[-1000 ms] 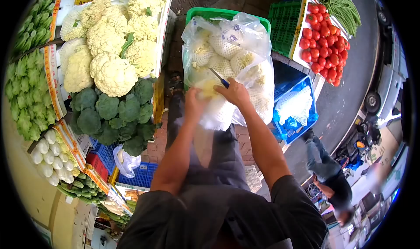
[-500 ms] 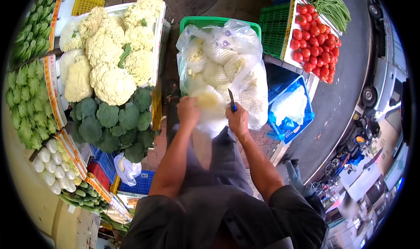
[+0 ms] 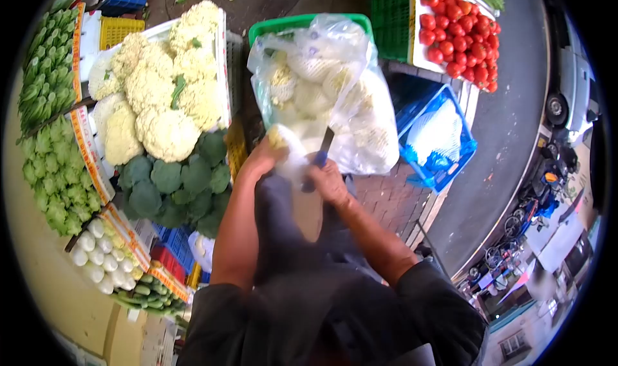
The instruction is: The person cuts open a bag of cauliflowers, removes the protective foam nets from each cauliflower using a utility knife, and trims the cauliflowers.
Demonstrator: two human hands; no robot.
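My left hand (image 3: 262, 157) is closed around a cauliflower (image 3: 278, 136) that shows yellowish at the top, with blurred white foam netting (image 3: 293, 152) around its side. In my right hand (image 3: 329, 182) is a knife (image 3: 327, 139) with a blue handle, its blade pointing up and away from me. The right fingers sit close to the netting; whether they touch it I cannot tell. Just beyond both hands, a clear plastic bag (image 3: 380, 118) full of netted cauliflowers (image 3: 313, 99) fills a green crate (image 3: 265, 26).
Left of me lie bare cauliflowers (image 3: 166, 134) in a white tray, with broccoli (image 3: 166, 175) in front. To the right stand a blue crate (image 3: 418, 163) holding white netting (image 3: 438, 134) and a tray of tomatoes (image 3: 460, 44). A road (image 3: 499, 134) runs beyond them.
Both hands have drawn back toward my body and slightly left, away from the bag. The cauliflower and knife moved with them. The view has shifted slightly.
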